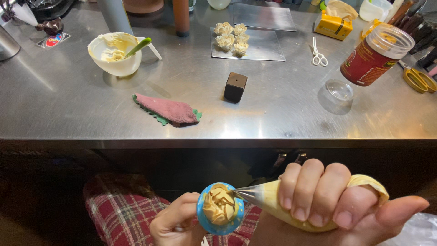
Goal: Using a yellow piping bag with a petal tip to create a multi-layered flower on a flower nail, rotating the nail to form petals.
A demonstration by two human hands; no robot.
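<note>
My right hand squeezes a piping bag full of pale yellow cream; its metal tip touches a half-formed cream flower. The flower sits on a round blue flower nail that my left hand holds by its stem below the table edge, over my red plaid lap. Several finished cream flowers rest on a metal sheet at the back of the steel table.
On the table stand a white bowl of cream with a green spatula, a folded red and green cloth, a small dark block, white scissors, a clear lid, a red jar and a yellow box.
</note>
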